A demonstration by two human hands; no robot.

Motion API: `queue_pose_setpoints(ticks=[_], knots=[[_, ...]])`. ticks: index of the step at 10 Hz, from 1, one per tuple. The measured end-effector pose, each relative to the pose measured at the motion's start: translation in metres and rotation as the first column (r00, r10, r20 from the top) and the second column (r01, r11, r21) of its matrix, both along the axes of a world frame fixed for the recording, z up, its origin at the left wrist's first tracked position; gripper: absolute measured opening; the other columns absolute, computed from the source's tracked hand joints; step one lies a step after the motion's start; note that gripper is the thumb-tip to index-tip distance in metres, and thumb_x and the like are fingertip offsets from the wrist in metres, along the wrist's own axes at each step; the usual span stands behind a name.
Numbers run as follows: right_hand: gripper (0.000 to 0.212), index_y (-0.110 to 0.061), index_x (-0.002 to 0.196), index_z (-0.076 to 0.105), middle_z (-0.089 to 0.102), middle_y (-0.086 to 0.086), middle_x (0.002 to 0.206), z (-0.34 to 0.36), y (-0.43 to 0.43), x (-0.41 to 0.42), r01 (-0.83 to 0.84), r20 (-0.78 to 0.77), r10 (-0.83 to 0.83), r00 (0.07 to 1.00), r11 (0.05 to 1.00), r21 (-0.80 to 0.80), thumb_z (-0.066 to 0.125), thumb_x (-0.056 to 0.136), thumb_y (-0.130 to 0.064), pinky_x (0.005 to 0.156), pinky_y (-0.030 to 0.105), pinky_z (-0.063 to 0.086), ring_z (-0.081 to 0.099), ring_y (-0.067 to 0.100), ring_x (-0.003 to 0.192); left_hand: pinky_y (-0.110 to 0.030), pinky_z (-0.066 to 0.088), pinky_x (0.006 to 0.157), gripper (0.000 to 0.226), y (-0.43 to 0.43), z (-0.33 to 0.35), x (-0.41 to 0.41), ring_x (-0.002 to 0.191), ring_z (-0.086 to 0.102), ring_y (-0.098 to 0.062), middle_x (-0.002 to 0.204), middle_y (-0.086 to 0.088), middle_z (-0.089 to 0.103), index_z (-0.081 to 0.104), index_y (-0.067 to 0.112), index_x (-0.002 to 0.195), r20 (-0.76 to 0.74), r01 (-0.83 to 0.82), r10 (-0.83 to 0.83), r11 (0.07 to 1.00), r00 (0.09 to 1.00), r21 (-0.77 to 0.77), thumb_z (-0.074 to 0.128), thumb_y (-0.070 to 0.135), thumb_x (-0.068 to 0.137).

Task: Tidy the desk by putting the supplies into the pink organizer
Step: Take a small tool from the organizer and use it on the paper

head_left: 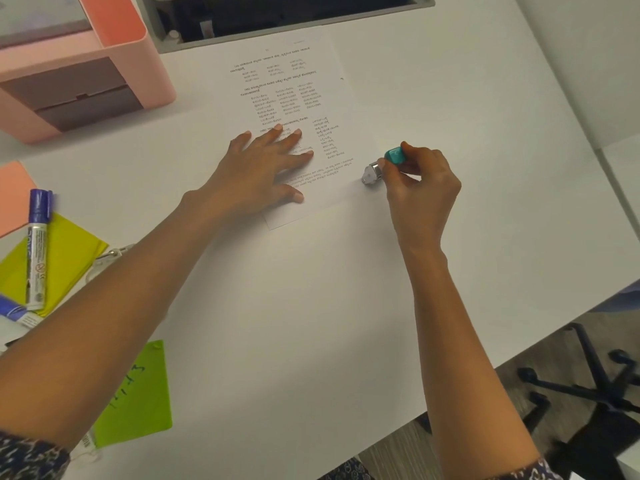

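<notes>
Thumb and fingers of the right hand are pinched round a small teal plastic tool with a silver metal nose. Its long axis slants down to the left, and the nose is set at the right edge of a printed white paper sheet. The left hand is spread flat and pressed on that sheet, which lies on the white tabletop. The pink plastic organizer with grey drawers stands well apart at far left, beyond the left hand, which is the nearer of the two. A carry across the sheet is judged to be needed.
</notes>
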State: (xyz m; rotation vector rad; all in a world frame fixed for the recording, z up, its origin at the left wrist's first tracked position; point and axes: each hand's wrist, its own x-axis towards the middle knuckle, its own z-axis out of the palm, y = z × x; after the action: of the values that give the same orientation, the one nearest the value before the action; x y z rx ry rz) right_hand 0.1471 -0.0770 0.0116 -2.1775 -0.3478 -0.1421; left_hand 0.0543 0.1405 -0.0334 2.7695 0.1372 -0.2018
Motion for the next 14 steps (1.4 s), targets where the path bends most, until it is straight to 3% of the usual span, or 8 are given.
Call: queue_pose_setpoints(ticks=[2, 4, 6, 7, 8, 9, 11, 14], knots=[[0.028, -0.005, 0.105, 0.069, 0.068, 0.007, 0.1, 0.005, 0.004, 0.004, -0.03, 0.019, 0.031, 0.999, 0.997, -0.068, 0.073, 0.081, -0.019, 0.074, 0.014, 0.054, 0.068, 0.011, 0.081, -0.049, 0.004, 0.115, 0.068, 0.0, 0.001, -0.001, 0.146, 0.002, -0.016, 0.159, 0.009, 0.01, 0.025, 0.041, 0.144, -0.003, -0.005, 0.005, 1.0, 1.0, -0.003, 0.052, 0.06, 0.084], [0.027, -0.007, 0.103, 0.069, 0.068, 0.004, 0.098, 0.003, 0.005, 0.006, -0.02, 0.027, 0.023, 0.999, 0.995, -0.098, 0.072, 0.081, -0.023, 0.069, 0.004, 0.048, 0.065, 0.007, 0.076, -0.049, 0.004, 0.115, 0.069, 0.0, 0.002, -0.001, 0.146, 0.002, -0.016, 0.159, 0.009, 0.01, 0.025, 0.041, 0.144, -0.015, -0.004, 0.004, 1.0, 1.0, 0.004, 0.052, 0.06, 0.084], [0.029, -0.005, 0.107, 0.068, 0.067, 0.006, 0.101, 0.012, 0.005, 0.003, -0.03, -0.039, 0.027, 0.999, 0.997, -0.075, 0.072, 0.082, -0.02, 0.076, 0.016, 0.055, 0.066, 0.009, 0.082, -0.048, 0.002, 0.115, 0.069, -0.001, 0.005, 0.0, 0.146, -0.001, -0.015, 0.159, 0.01, 0.007, 0.023, 0.041, 0.145, -0.048, -0.019, 0.02, 1.0, 0.999, 0.002, 0.052, 0.06, 0.084], [0.03, -0.004, 0.107, 0.069, 0.069, 0.007, 0.099, 0.029, -0.002, 0.002, 0.043, -0.035, -0.041, 0.999, 0.998, 0.051, 0.073, 0.081, -0.018, 0.074, 0.013, 0.054, 0.067, 0.009, 0.083, -0.048, 0.003, 0.115, 0.069, -0.001, 0.005, -0.001, 0.146, -0.001, -0.015, 0.159, 0.01, 0.006, 0.022, 0.041, 0.145, -0.051, -0.011, 0.012, 1.0, 0.999, 0.01, 0.051, 0.06, 0.085], [0.031, -0.005, 0.102, 0.071, 0.072, 0.004, 0.093, 0.068, -0.019, 0.014, 0.201, 0.06, -0.221, 0.973, 0.949, 0.242, 0.074, 0.077, -0.024, 0.076, 0.016, 0.054, 0.07, 0.008, 0.081, -0.048, 0.003, 0.115, 0.069, 0.0, 0.004, -0.001, 0.146, -0.001, -0.015, 0.159, 0.01, 0.007, 0.022, 0.041, 0.145, -0.045, -0.006, 0.007, 1.0, 0.999, 0.008, 0.05, 0.06, 0.085], [0.034, -0.003, 0.102, 0.07, 0.073, 0.007, 0.093, 0.093, -0.026, 0.02, 0.229, 0.075, -0.267, 0.961, 0.917, 0.327, 0.076, 0.076, -0.025, 0.079, 0.024, 0.056, 0.07, 0.01, 0.081, -0.049, 0.003, 0.116, 0.069, -0.001, 0.005, 0.0, 0.146, -0.001, -0.015, 0.159, 0.009, 0.007, 0.022, 0.041, 0.145, -0.052, -0.013, 0.013, 1.0, 0.999, -0.002, 0.051, 0.06, 0.085], [0.035, 0.001, 0.104, 0.069, 0.072, 0.012, 0.095, 0.119, -0.025, 0.01, 0.176, 0.081, -0.227, 0.971, 0.898, 0.402, 0.078, 0.077, -0.021, 0.082, 0.028, 0.057, 0.069, 0.012, 0.083, -0.049, 0.003, 0.116, 0.073, -0.003, 0.014, 0.002, 0.146, -0.001, -0.016, 0.159, 0.008, 0.006, 0.021, 0.039, 0.146, -0.096, -0.027, 0.023, 0.999, 0.995, -0.044, 0.054, 0.059, 0.084], [0.039, -0.008, 0.12, 0.064, 0.07, 0.008, 0.108, 0.119, 0.038, -0.038, 0.016, 0.039, -0.036, 0.999, 0.907, 0.421, 0.073, 0.084, -0.02, 0.081, 0.012, 0.054, 0.068, 0.015, 0.096, -0.043, 0.003, 0.116, 0.074, 0.004, 0.041, -0.03, 0.146, 0.004, -0.014, 0.158, 0.009, 0.008, 0.022, 0.035, 0.147, 0.072, -0.18, 0.188, 0.978, 0.979, -0.104, 0.059, 0.052, 0.085]])
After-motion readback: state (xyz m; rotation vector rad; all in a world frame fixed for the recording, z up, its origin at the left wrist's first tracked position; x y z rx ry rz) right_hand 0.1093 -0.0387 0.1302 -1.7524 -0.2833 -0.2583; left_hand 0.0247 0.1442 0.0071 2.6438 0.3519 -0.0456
